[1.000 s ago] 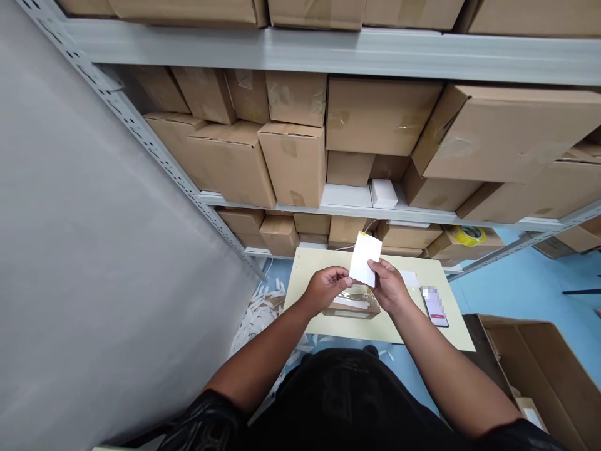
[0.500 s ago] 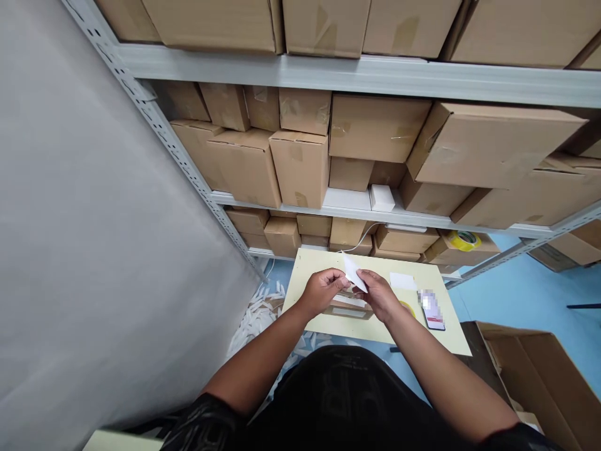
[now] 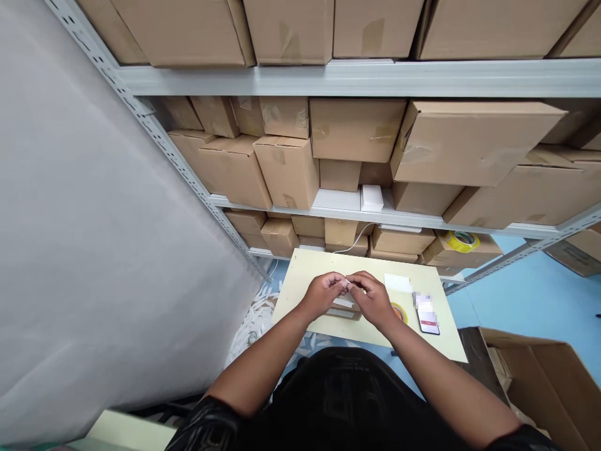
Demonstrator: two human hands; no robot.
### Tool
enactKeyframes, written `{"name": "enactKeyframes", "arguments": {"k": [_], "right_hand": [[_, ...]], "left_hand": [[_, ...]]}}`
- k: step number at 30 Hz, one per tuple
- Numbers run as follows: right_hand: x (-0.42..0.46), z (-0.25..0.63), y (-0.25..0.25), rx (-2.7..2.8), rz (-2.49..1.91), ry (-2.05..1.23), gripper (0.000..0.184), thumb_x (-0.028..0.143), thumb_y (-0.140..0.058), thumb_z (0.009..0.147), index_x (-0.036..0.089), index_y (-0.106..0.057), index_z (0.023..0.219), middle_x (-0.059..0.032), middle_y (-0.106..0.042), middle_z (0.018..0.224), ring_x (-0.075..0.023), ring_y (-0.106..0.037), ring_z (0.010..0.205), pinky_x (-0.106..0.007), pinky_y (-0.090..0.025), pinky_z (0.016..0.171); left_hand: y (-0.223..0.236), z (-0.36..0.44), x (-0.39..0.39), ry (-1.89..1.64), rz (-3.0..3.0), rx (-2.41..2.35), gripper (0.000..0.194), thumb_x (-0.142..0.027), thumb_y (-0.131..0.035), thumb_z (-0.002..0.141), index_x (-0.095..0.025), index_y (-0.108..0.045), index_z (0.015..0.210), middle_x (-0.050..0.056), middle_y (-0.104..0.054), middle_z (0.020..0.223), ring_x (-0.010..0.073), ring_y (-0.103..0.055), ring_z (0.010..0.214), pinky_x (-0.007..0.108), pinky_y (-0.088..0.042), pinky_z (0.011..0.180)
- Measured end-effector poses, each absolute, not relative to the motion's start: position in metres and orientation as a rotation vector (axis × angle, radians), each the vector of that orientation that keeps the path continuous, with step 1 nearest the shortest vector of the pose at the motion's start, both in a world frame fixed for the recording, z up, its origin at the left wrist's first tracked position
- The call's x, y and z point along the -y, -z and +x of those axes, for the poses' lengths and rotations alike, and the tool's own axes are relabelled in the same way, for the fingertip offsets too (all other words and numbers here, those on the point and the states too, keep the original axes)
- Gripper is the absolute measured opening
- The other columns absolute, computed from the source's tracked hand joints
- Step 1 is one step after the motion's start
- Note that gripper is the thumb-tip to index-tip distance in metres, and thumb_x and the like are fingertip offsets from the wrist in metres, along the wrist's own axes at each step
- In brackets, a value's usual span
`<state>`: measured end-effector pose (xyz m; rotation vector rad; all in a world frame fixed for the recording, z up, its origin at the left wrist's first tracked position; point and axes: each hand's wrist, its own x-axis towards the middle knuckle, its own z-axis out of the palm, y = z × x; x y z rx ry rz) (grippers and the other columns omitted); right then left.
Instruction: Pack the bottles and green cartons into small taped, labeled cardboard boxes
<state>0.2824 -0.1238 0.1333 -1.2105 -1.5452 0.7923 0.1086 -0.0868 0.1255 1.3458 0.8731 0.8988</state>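
Observation:
My left hand (image 3: 323, 293) and my right hand (image 3: 373, 299) meet above the small table (image 3: 291, 297), fingertips pinched together. Between them shows only a tiny bit of a white paper slip (image 3: 348, 284); the fingers hide the rest. Just under the hands, a small cardboard box (image 3: 345, 313) with white labels on it lies on the table. To the right of my right hand is a roll of yellow tape (image 3: 400, 312), partly covered by the wrist. Farther right lie a white sheet (image 3: 397, 282) and a phone (image 3: 427, 321) with its screen lit.
Shelves (image 3: 300, 81) packed with cardboard boxes rise beyond the table. Another tape roll (image 3: 462, 241) rests on a low box. White paper strips (image 3: 253, 322) litter the floor at left, beside a grey wall (image 3: 117, 250). A large open carton (image 3: 539, 369) stands at right.
The white slip, broadly visible between my hands before, is now almost hidden. My right hand has turned and its fingertips have come against the left ones. The view has shifted slightly.

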Motion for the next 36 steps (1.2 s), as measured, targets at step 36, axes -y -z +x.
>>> {"name": "enactKeyframes", "arguments": {"k": [36], "right_hand": [[0.057, 0.233, -0.110, 0.902, -1.467, -1.222, 0.025, 0.044, -0.077, 0.071, 0.021, -0.071, 0.076, 0.0043, -0.054, 0.059, -0.0127, -0.040, 0.055, -0.028, -0.032, 0.055]], "left_hand": [[0.014, -0.135, 0.068, -0.763, 0.938, -1.458, 0.019, -0.039, -0.057, 0.064, -0.021, -0.054, 0.068, -0.004, -0.054, 0.058, 0.0111, -0.046, 0.054, 0.024, -0.038, 0.057]]}}
